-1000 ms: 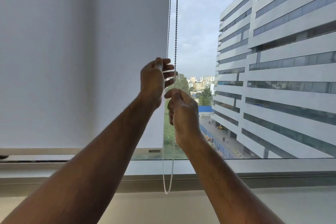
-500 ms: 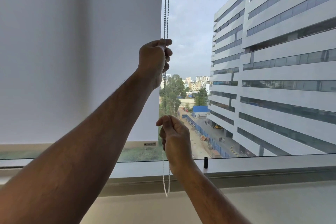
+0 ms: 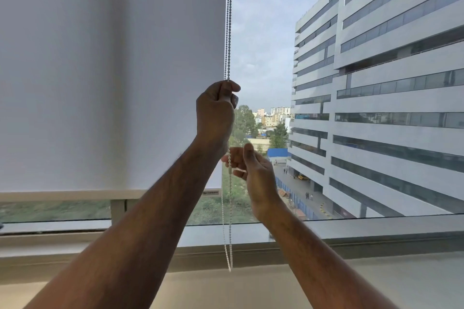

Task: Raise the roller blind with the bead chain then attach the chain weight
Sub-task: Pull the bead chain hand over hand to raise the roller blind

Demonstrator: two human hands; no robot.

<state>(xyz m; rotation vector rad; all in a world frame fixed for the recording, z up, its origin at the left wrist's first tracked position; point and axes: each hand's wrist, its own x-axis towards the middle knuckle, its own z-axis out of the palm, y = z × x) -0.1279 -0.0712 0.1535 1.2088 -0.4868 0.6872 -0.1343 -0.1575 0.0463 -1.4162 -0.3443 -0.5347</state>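
Note:
A white roller blind (image 3: 108,70) covers the left part of the window, its bottom bar (image 3: 75,194) a little above the sill. The bead chain (image 3: 228,20) hangs in two strands along the blind's right edge and its loop ends low at the sill. My left hand (image 3: 216,110) is closed around the chain at mid height. Below it, my right hand (image 3: 251,168) has its fingers spread apart beside the white lower strands, not gripping them. No chain weight is visible.
A grey window frame and sill (image 3: 376,231) run across the bottom, with a beige ledge (image 3: 401,281) in front. Through the glass stands a tall white office building (image 3: 389,83).
My left hand, still gripping the chain, came down a little. My right hand let go of the lower chain and opened, rising toward the left hand. The blind's bottom bar sits slightly higher.

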